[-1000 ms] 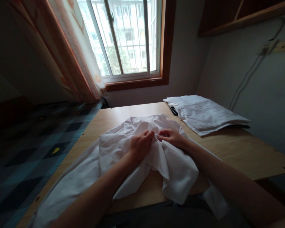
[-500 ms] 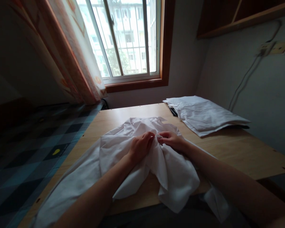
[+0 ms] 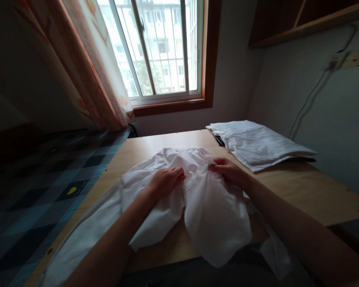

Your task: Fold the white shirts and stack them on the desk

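Note:
A white shirt (image 3: 218,215) lies spread on a light wooden table (image 3: 179,137), its collar end toward the window and its lower part hanging past the near edge. My left hand (image 3: 167,179) is closed on the shirt's front near the middle. To its right, my right hand (image 3: 227,169) pinches another part of the front, pulling the fabric between both hands. One sleeve trails down at the left; another white end hangs at the lower right. The fingertips are partly hidden in the cloth.
Folded white garments (image 3: 260,145), with something dark beneath, lie at the table's back right. A bed with a checked cover (image 3: 77,171) adjoins the left side. Behind are a window (image 3: 158,48) and a curtain (image 3: 86,67); a cable (image 3: 308,99) runs down the right wall.
My hands have moved apart, the left one leftward and the right one to the right and slightly up. The shirt's front between them has opened out and stretched.

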The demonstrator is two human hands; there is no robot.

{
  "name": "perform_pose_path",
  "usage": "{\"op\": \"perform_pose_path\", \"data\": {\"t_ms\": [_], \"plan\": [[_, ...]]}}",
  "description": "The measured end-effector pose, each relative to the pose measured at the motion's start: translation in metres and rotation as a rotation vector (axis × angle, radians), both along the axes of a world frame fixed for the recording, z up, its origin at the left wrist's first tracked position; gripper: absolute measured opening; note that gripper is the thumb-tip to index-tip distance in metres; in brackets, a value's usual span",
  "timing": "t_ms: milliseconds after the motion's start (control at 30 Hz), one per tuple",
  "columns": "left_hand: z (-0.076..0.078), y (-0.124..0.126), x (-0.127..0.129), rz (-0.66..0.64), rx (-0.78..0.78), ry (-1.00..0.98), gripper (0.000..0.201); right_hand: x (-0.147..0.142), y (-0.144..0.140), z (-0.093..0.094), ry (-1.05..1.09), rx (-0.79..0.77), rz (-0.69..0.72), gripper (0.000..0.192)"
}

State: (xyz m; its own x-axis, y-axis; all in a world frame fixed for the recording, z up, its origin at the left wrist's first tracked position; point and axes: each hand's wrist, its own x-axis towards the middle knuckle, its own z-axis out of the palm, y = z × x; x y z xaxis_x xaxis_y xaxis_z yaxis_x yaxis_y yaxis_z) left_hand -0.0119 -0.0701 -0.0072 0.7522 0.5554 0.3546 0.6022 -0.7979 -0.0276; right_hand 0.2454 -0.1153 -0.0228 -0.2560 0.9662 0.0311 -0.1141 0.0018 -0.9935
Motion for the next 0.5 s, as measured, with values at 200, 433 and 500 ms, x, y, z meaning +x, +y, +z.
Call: {"op": "perform_pose_path", "data": {"t_ms": [200, 433, 500], "plan": [[0.030, 0.016, -0.031, 0.439, 0.202, -0.154, 0.029, 0.019, 0.020, -0.008, -0.012, 0.217, -0.369, 0.041], [0.061, 0.031, -0.114, 1.082, 0.125, -0.263, 0.033, 0.039, 0.039, -0.005, 0.090, 0.272, -0.784, 0.035], [0.060, 0.038, -0.139, 1.188, 0.066, -0.342, 0.029, 0.053, 0.040, 0.002, 0.167, 0.285, -0.807, 0.028]]}}
